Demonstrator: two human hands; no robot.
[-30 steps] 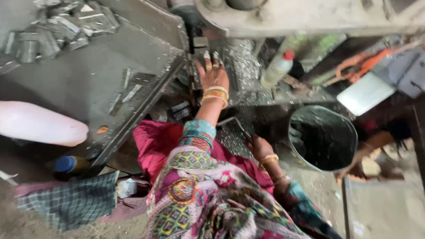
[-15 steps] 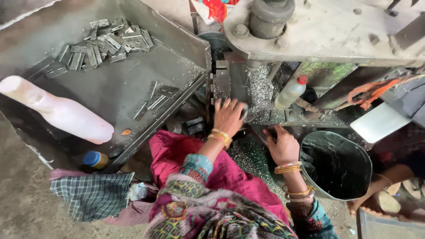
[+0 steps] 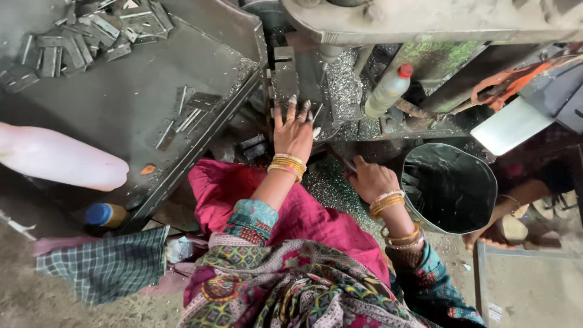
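Left hand: my left hand (image 3: 293, 130) is stretched forward, fingers spread wide and flat, tips against the grey metal block (image 3: 284, 82) at the front of the machine; it grips nothing that I can see.
Right hand: my right hand (image 3: 370, 178) is curled narrow, knuckles up, just beside the rim of the bucket; a thin dark rod-like piece shows at its thumb side, but I cannot tell whether it is held.
Metal block: dull grey, squared, upright, stained dark; it stands at the near right corner of the tray, touching my fingertips.
Shavings: bright silver metal chips (image 3: 343, 85) heaped on the machine bed right of the block, and more strewn below between my two hands.
Tray: a sloped grey steel tray (image 3: 109, 115) serves as worktop on the left; its raised right edge runs down toward my left wrist.
Flat parts: a pile of small grey stamped plates (image 3: 91, 33) at the tray's far left corner; a few loose strips (image 3: 188, 112) near its right edge.
Bottle: a pale plastic squeeze bottle (image 3: 388, 90) with red cap leans at the back of the machine bed, well apart from both hands.
Bucket: dark round metal bucket (image 3: 449, 185), open mouth, at my right.
Open room: mid tray is bare; the gap between block and bucket is tight, filled by my forearms.
Other person: a second person's hand (image 3: 486, 234) shows beyond the bucket.
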